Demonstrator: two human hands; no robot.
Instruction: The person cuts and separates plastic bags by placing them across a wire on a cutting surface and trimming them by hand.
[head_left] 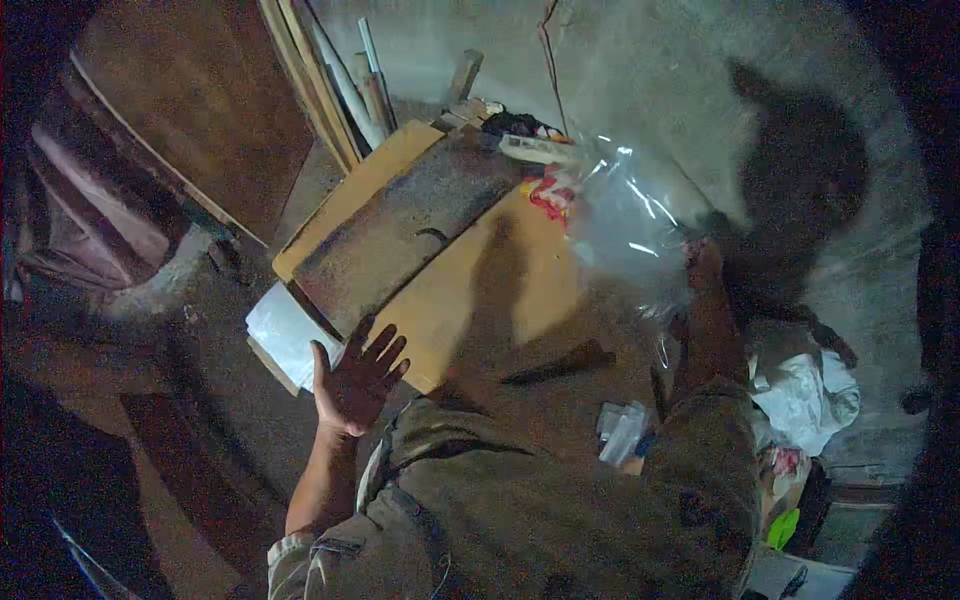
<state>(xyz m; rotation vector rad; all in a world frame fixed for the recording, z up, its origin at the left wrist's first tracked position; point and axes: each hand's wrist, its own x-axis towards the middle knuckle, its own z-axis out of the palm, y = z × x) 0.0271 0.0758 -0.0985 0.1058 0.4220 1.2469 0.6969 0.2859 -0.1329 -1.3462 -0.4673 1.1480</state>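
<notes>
My left hand (360, 380) is open with its fingers spread, beside a stack of white sheets (290, 335) at the left end of a tan board (430, 330). On the right, my right hand (703, 262) is at the edge of a large clear plastic bag (630, 215), its fingers closed on the bag. The bag hangs over the right part of the board. A dark, worn panel (400, 235) lies along the board's far side. Beside the bag is a red and yellow packet (550, 195).
Wooden strips and pipes (325, 80) lean at the back left. A large brown panel (200, 100) stands at the upper left. Small clear packets (622, 432) lie near my right forearm. A crumpled white bag (812, 400) sits at the right, beside a rough wall (660, 80).
</notes>
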